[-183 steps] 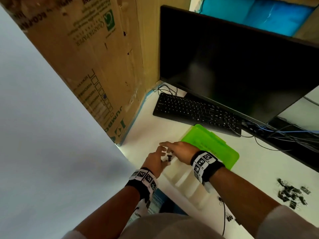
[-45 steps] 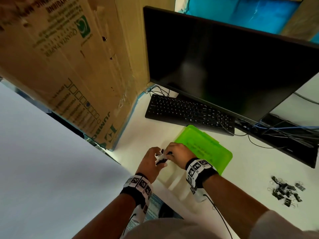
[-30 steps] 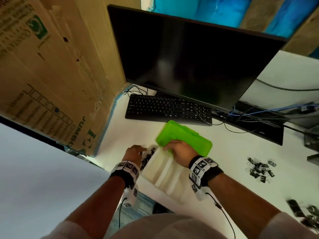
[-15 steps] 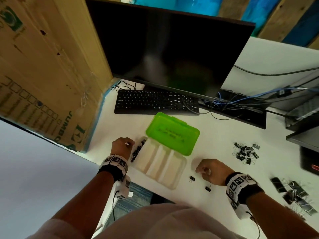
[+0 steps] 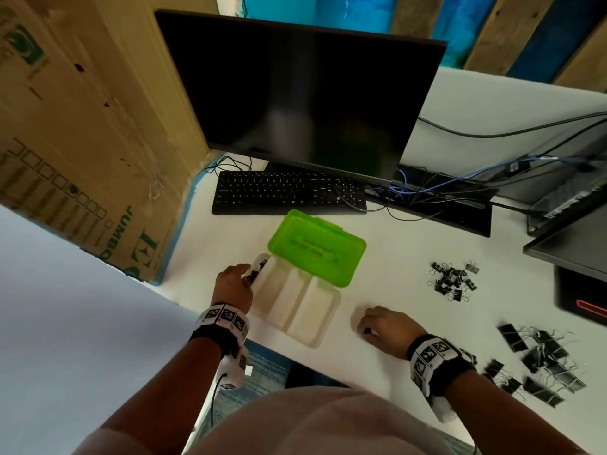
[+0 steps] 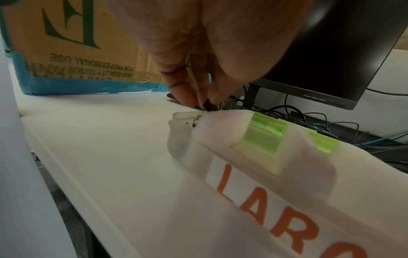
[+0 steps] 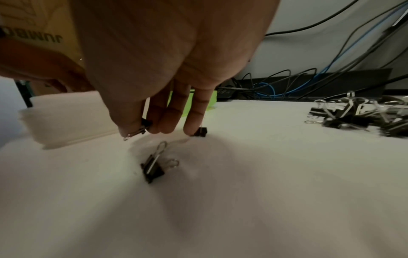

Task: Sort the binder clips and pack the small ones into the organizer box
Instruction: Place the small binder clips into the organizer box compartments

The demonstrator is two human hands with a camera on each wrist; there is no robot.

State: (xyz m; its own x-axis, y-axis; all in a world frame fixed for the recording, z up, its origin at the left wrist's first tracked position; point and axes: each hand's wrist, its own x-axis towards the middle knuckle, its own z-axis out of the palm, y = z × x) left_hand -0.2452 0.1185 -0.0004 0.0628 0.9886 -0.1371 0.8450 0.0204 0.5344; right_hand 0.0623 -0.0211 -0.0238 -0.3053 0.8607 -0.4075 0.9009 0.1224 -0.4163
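The organizer box (image 5: 313, 308) lies open, translucent white with a green lid (image 5: 317, 249) folded back. Several small black clips (image 5: 259, 269) fill its leftmost compartment. My left hand (image 5: 247, 276) hovers at that compartment; in the left wrist view its fingertips (image 6: 183, 94) pinch a small binder clip (image 6: 207, 105) just above the box rim (image 6: 183, 116). Right of the box my right hand (image 5: 362, 327) is low over the table. The right wrist view shows it pinching a small clip (image 7: 144, 126) between thumb and fingers. Another small clip (image 7: 153, 170) lies under the palm and one (image 7: 201, 131) by the little finger.
A pile of mid-size clips (image 5: 451, 282) lies right of the box and a pile of large clips (image 5: 543, 364) at the near right edge. Keyboard (image 5: 289, 192), monitor (image 5: 302, 93) and cables (image 5: 427, 192) stand behind. A cardboard carton (image 5: 82, 142) walls the left side.
My right hand left the box, swung right to the loose small clips on the table and closed on one. The left hand stayed at the left compartment. The head view turned right.
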